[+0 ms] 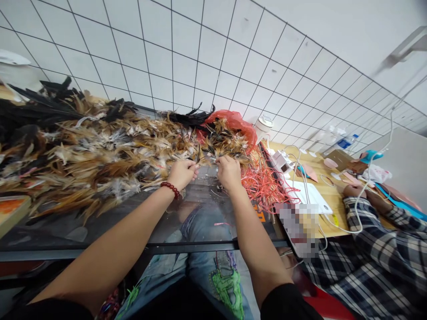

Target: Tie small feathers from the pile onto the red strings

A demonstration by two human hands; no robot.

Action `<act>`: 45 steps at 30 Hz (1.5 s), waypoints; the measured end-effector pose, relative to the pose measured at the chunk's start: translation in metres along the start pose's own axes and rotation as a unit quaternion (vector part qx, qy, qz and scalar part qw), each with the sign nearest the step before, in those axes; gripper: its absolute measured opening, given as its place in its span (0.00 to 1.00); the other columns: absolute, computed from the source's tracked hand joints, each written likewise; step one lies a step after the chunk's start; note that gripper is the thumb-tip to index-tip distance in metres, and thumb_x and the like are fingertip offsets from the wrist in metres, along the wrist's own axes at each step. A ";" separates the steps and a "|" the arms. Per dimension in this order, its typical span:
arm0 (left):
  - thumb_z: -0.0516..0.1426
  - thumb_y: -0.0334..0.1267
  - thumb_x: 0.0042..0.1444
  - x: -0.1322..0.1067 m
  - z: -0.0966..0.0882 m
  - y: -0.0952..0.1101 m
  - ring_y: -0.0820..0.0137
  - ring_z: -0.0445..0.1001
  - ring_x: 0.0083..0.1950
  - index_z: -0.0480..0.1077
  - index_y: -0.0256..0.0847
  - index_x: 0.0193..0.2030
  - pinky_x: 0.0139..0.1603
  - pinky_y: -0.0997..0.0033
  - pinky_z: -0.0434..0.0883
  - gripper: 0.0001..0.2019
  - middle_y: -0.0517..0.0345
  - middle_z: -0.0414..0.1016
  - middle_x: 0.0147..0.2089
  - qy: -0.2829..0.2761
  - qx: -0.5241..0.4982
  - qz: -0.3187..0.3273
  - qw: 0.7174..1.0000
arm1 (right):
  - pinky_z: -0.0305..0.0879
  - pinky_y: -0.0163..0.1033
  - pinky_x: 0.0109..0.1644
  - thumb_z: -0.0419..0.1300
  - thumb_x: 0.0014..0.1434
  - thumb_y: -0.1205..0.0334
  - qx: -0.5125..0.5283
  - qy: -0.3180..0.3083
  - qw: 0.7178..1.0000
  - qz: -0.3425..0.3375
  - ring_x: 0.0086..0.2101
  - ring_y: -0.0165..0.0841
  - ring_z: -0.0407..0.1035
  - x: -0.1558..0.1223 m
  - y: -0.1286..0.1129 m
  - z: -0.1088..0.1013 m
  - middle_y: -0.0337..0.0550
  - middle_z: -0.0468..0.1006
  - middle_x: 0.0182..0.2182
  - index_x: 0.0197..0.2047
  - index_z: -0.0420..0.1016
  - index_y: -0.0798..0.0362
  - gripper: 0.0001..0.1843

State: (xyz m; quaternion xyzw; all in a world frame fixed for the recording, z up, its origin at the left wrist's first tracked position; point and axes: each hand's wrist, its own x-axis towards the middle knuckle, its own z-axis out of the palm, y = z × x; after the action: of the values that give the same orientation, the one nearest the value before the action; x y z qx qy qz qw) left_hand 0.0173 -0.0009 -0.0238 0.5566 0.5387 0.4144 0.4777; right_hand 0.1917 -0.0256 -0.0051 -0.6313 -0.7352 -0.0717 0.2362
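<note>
My left hand (183, 174), with a red bead bracelet (171, 189) at its wrist, is closed in a pinch on a small brown feather (199, 156). A short gap to the right, my right hand (229, 172) also has its fingers pinched together; what sits between those fingertips is too small to make out. Both hands are over the dark glossy tabletop (200, 200). Brown, tan and white feathers (110, 155) are heaped to the left. Another pile of brown feathers (227, 142) lies just beyond my right hand, against a red plastic bag (238, 122).
Tangled pink-red strings (263, 184) lie right of my right hand. A phone (293, 231) rests at the table edge. White cables (358, 209) run across the wooden table (336, 226), where a person in a plaid sleeve (358, 209) sits. Wire grid (187, 53) stands behind.
</note>
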 end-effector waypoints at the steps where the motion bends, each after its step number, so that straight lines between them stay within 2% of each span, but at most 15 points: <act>1: 0.57 0.30 0.52 0.000 0.000 0.000 0.75 0.68 0.19 0.70 0.38 0.21 0.22 0.76 0.67 0.10 0.61 0.71 0.19 -0.001 -0.003 0.000 1.000 | 0.56 0.42 0.49 0.50 0.63 0.67 0.021 0.011 1.000 0.013 0.43 0.38 0.68 0.000 0.000 0.001 0.48 0.77 0.40 0.45 0.76 0.52 0.14; 7: 0.58 0.28 0.52 -0.005 0.001 0.008 0.76 0.68 0.18 0.70 0.37 0.20 0.21 0.77 0.66 0.11 0.60 0.71 0.19 0.007 -0.036 -0.006 0.999 | 0.65 0.38 0.48 0.61 0.54 0.62 0.277 0.035 0.960 0.009 0.41 0.34 0.69 0.005 -0.004 0.016 0.48 0.74 0.47 0.53 0.72 0.53 0.22; 9: 0.59 0.28 0.51 -0.006 0.001 0.009 0.76 0.68 0.18 0.70 0.37 0.19 0.20 0.77 0.65 0.11 0.60 0.71 0.18 -0.002 -0.047 0.003 0.999 | 0.65 0.38 0.49 0.65 0.51 0.58 0.350 0.019 0.937 0.005 0.41 0.33 0.69 0.005 -0.008 0.022 0.47 0.76 0.46 0.51 0.74 0.53 0.23; 11: 0.61 0.28 0.50 -0.007 0.001 0.009 0.76 0.67 0.17 0.70 0.36 0.18 0.20 0.77 0.65 0.11 0.59 0.71 0.17 -0.016 -0.068 0.007 0.997 | 0.65 0.38 0.48 0.63 0.53 0.55 0.398 0.008 0.917 0.020 0.40 0.33 0.70 0.005 -0.012 0.027 0.46 0.78 0.43 0.45 0.77 0.53 0.17; 14: 0.63 0.30 0.49 -0.009 0.003 0.008 0.76 0.67 0.17 0.71 0.35 0.18 0.20 0.78 0.65 0.11 0.57 0.71 0.17 -0.043 -0.106 -0.017 0.993 | 0.64 0.37 0.47 0.59 0.56 0.55 0.436 0.013 0.898 0.059 0.36 0.33 0.70 0.006 -0.013 0.032 0.41 0.80 0.34 0.34 0.79 0.52 0.12; 20: 0.63 0.31 0.49 -0.012 0.002 0.013 0.78 0.64 0.18 0.72 0.32 0.22 0.20 0.79 0.63 0.07 0.58 0.70 0.18 -0.067 -0.198 -0.089 0.974 | 0.61 0.33 0.36 0.57 0.55 0.51 0.465 0.067 0.869 0.153 0.28 0.29 0.64 0.008 -0.003 0.035 0.35 0.73 0.24 0.29 0.76 0.52 0.14; 23: 0.62 0.30 0.49 -0.011 -0.003 0.016 0.80 0.63 0.18 0.73 0.31 0.26 0.19 0.81 0.61 0.05 0.60 0.68 0.19 -0.072 -0.263 -0.099 0.957 | 0.55 0.32 0.29 0.58 0.53 0.45 0.479 0.018 0.857 0.188 0.23 0.26 0.58 0.008 -0.004 0.032 0.33 0.67 0.19 0.23 0.73 0.53 0.20; 26: 0.63 0.29 0.49 -0.010 -0.006 0.016 0.80 0.62 0.19 0.73 0.31 0.26 0.19 0.82 0.60 0.04 0.60 0.67 0.19 -0.101 -0.295 -0.104 0.945 | 0.48 0.32 0.24 0.59 0.50 0.38 0.549 -0.072 0.804 0.217 0.19 0.23 0.52 0.007 -0.013 0.027 0.33 0.66 0.18 0.23 0.72 0.54 0.25; 28: 0.63 0.30 0.48 -0.011 -0.006 0.016 0.80 0.62 0.19 0.73 0.31 0.26 0.18 0.82 0.60 0.04 0.60 0.67 0.19 -0.130 -0.290 -0.097 0.943 | 0.45 0.32 0.22 0.61 0.48 0.37 0.608 -0.091 0.757 0.222 0.18 0.22 0.50 0.007 -0.019 0.024 0.33 0.68 0.19 0.25 0.72 0.54 0.25; 30: 0.64 0.30 0.48 -0.013 -0.004 0.017 0.79 0.62 0.19 0.74 0.31 0.25 0.18 0.81 0.60 0.05 0.59 0.67 0.19 -0.157 -0.271 -0.089 0.945 | 0.44 0.32 0.22 0.65 0.44 0.40 0.646 -0.067 0.729 0.217 0.18 0.22 0.49 0.007 -0.023 0.021 0.31 0.65 0.18 0.24 0.71 0.53 0.23; 34: 0.63 0.30 0.49 -0.016 -0.004 0.019 0.79 0.63 0.19 0.74 0.31 0.24 0.18 0.81 0.60 0.06 0.58 0.67 0.19 -0.168 -0.260 -0.093 0.946 | 0.45 0.32 0.23 0.68 0.42 0.48 0.661 0.018 0.721 0.208 0.18 0.22 0.48 0.009 -0.023 0.020 0.28 0.57 0.14 0.20 0.67 0.52 0.19; 38: 0.62 0.28 0.51 -0.009 -0.011 0.021 0.81 0.64 0.20 0.74 0.31 0.28 0.20 0.83 0.62 0.03 0.59 0.67 0.21 -0.084 -0.352 -0.069 0.930 | 0.51 0.32 0.25 0.64 0.47 0.49 0.627 0.092 0.743 0.214 0.21 0.24 0.53 0.012 -0.013 0.023 0.32 0.67 0.20 0.29 0.75 0.53 0.14; 40: 0.61 0.27 0.53 -0.005 -0.016 0.022 0.82 0.64 0.21 0.74 0.32 0.29 0.21 0.85 0.64 0.03 0.60 0.67 0.22 -0.042 -0.410 -0.052 0.909 | 0.58 0.33 0.30 0.61 0.51 0.51 0.556 0.089 0.800 0.206 0.23 0.26 0.59 0.011 -0.008 0.027 0.35 0.72 0.23 0.32 0.77 0.53 0.13; 43: 0.59 0.26 0.56 -0.001 -0.019 0.022 0.82 0.64 0.22 0.72 0.33 0.29 0.22 0.86 0.64 0.05 0.61 0.67 0.23 0.012 -0.457 -0.049 0.888 | 0.63 0.36 0.39 0.62 0.54 0.57 0.361 -0.008 0.920 0.151 0.30 0.30 0.66 0.007 -0.010 0.033 0.38 0.77 0.28 0.32 0.79 0.52 0.08; 45: 0.57 0.26 0.57 0.000 -0.019 0.023 0.82 0.65 0.22 0.71 0.33 0.29 0.22 0.86 0.64 0.06 0.61 0.67 0.23 0.038 -0.462 -0.056 0.885 | 0.63 0.38 0.43 0.63 0.54 0.57 0.218 -0.066 0.970 0.087 0.36 0.33 0.69 0.006 -0.018 0.036 0.41 0.79 0.34 0.37 0.80 0.49 0.09</act>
State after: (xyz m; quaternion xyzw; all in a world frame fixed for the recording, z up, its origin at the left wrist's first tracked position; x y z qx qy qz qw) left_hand 0.0031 0.0013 0.0027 0.2259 0.3347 0.6100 0.6818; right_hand 0.1642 -0.0091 -0.0306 -0.6293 -0.6895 0.1528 0.3244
